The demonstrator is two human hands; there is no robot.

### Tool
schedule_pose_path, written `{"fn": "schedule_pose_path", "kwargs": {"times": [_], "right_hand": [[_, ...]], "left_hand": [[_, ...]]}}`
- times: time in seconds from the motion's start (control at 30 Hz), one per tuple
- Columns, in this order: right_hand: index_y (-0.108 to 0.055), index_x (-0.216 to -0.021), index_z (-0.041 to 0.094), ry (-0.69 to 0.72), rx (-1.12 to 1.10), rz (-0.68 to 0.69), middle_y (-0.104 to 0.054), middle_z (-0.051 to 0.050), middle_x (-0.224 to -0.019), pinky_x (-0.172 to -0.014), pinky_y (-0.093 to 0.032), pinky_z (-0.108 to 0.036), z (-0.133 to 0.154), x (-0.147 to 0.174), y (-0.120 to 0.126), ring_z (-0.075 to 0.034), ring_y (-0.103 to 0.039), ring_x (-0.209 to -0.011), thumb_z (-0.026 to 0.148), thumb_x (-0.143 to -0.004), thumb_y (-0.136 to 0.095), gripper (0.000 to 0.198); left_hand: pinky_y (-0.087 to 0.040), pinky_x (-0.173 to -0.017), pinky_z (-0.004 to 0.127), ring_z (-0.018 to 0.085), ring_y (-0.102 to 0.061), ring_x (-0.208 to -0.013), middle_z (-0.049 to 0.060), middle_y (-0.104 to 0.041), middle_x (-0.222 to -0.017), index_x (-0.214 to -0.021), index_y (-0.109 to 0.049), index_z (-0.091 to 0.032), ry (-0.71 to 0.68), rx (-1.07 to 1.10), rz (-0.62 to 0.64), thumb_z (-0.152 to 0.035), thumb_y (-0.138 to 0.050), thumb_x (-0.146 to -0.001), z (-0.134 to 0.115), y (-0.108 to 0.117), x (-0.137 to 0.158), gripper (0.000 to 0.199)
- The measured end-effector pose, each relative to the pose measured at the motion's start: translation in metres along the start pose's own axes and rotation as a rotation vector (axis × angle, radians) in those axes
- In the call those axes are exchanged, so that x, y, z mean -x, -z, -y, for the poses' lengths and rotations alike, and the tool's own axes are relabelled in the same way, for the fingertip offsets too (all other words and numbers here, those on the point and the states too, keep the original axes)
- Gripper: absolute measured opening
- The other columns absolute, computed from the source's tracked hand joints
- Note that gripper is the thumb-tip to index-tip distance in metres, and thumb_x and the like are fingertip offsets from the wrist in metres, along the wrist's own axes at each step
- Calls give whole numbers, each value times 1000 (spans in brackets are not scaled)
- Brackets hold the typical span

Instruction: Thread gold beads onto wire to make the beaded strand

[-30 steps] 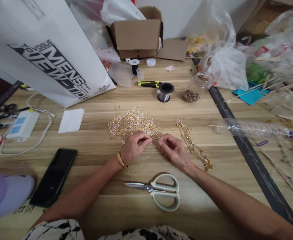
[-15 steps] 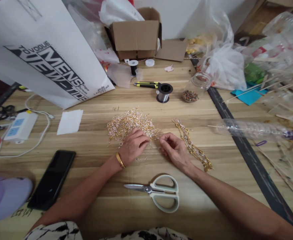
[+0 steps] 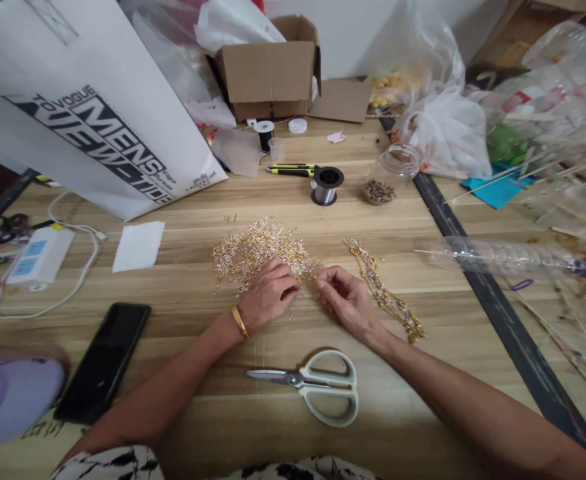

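Head view: the left hand (image 3: 269, 297) is held at the near right edge of a pile of gold and clear beads (image 3: 251, 250), its fingers curled in toward the thumb; whether anything fine is pinched there cannot be told. The right hand (image 3: 343, 298) is held just opposite, a narrow gap being left between the two, with its thumb and forefinger drawn close together; again, it cannot be told whether a bead or thread is gripped. A gold bracelet (image 3: 240, 321) is worn on the left wrist. Just below the left fingertips, a short beaded strand (image 3: 284, 319) is laid on the wooden table (image 3: 187, 227). Beside the right hand, on its outer side, a bundle of gold and clear bead strands (image 3: 385, 290) is stretched out at a slant. Nearer the body, scissors (image 3: 300, 379) with pale handles are laid flat, their blades pointed left. Beyond the pile, a black-flanged reel of silvery wire (image 3: 325, 195) is stood near a yellow-and-black hand tool (image 3: 293, 171), and a clear jar (image 3: 393, 167) is partly filled with small multicoloured beads (image 3: 379, 193). Farther left, a white paper sheet (image 3: 138, 247) and a dark smartphone (image 3: 103, 360) are placed; at the back, an opened cardboard box (image 3: 267, 77) is seen.
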State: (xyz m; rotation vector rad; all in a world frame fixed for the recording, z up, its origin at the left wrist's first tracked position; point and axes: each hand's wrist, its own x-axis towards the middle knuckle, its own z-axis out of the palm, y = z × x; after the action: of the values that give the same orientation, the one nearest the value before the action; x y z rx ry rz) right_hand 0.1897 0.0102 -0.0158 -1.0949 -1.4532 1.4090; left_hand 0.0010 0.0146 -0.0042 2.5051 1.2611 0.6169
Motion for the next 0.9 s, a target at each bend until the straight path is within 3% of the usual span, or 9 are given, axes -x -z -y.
{"fn": "schedule_pose_path", "kwargs": {"times": [0.33, 0.63, 0.9], "right_hand": [[-54, -80, 17, 3, 26, 3, -47, 3, -58, -44, -32, -20, 1, -1, 1, -8, -40, -48, 36, -85, -56, 20], [-54, -80, 17, 13, 16, 2, -46, 4, -59, -44, -31, -21, 0, -2, -1, -8, -39, -48, 36, -84, -57, 20], [-54, -80, 17, 20, 25, 11, -45, 3, -59, -45, -31, -21, 2, -2, -1, -9, -39, -50, 37, -84, -57, 21]], "left_hand": [[-43, -78, 34, 19, -49, -85, 6, -61, -76, -74, -65, -16, 74, -59, -53, -19, -54, -84, -5, -1, -2, 15], [-41, -80, 35, 20, -48, -86, 5, -61, -77, -76, -66, -17, 112, -109, 21, -22, -57, -84, -10, -1, -5, 13], [-38, -80, 38, 22, -46, -86, 5, -59, -78, -76, -64, -17, 98, -166, 7, -23, -55, -85, -9, -6, -4, 14]]}}
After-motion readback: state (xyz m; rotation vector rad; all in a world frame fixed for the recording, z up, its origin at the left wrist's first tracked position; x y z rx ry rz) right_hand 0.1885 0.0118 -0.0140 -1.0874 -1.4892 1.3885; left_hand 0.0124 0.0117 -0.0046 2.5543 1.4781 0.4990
